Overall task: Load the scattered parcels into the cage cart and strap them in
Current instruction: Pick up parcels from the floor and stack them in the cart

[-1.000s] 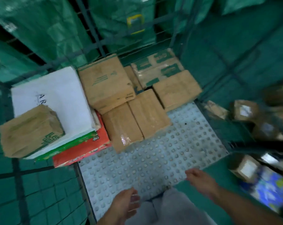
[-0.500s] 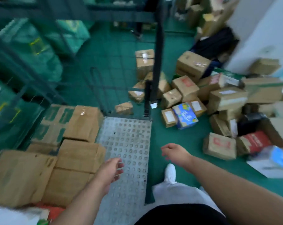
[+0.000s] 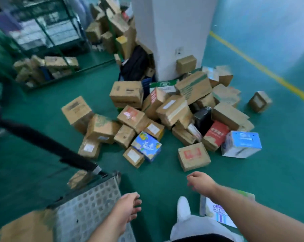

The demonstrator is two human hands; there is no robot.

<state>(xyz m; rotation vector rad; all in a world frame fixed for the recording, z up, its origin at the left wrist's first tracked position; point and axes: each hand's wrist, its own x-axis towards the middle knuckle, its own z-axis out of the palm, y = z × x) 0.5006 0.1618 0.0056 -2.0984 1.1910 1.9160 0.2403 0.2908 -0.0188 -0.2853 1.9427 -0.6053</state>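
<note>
Presently: cardboard parcels [image 3: 172,110] heaped by pillar [image 3: 174,32]; bare green floor [image 3: 165,172] before studded metal cart [image 3: 95,203] edge; left hand [image 3: 128,206], right hand [image 3: 201,182] empty, relaxed.

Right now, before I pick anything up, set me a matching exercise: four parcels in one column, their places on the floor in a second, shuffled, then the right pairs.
Column one
1. blue printed box
2. black box
3. white and blue carton
4. small plain brown box

Column two
A. up against the white pillar
B. wedged among brown boxes in the middle of the pile
C. at the pile's right end, beside a red box
D. at the pile's near edge, beside a small labelled brown box

Pairs: 1-D, 2-B, 3-C, 4-A.
</note>
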